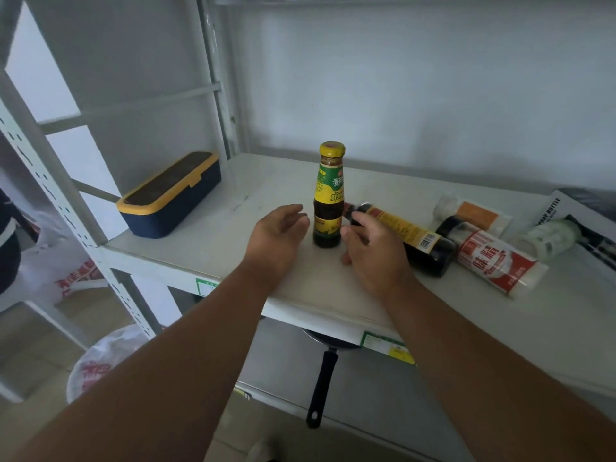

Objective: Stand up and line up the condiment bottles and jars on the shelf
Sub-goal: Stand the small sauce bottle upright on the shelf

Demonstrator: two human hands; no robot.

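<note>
Bottles: one upright (328, 195) mid-shelf (200, 241), anchoring our row | left hand (278, 240) open beside it, empty | right hand (370, 251) loosely curled at dark bottle's (410, 238) neck, grip unclear | three (496, 261) more lying right

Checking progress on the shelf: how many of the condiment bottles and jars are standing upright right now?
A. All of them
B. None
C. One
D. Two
C. Only the yellow-capped sauce bottle stands upright; the dark soy sauce bottle, the red-and-white seasoning jar, the orange-labelled jar and the pale green jar all lie on their sides to its right on the shelf.
</note>
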